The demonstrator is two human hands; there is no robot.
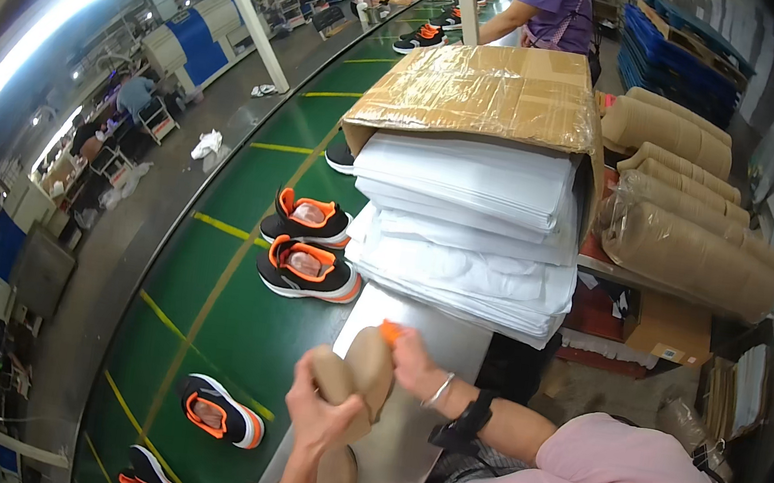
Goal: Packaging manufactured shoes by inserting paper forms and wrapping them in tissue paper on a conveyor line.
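Observation:
My left hand (317, 416) is closed around brown moulded shoe inserts (370, 368), which look like pressed paper. They are tilted up over the metal ledge at the belt's side. At their upper right, my right hand (414, 366) pinches a small orange piece (389, 331), too blurred to name. More brown rounded pieces (336, 481) lie below my left wrist. Black sneakers with orange linings stand on the green belt to the left: a pair (309, 268) beside the paper stack, and a single sneaker (222, 411) nearer me.
A tall stack of white paper (465, 242) rises ahead, with an open cardboard box (485, 88) over its top. Nested brown inserts (691, 238) fill a shelf at right. A person in purple (556, 10) stands beside the belt (248, 184) farther along. Blue pallets (675, 60) are stacked behind.

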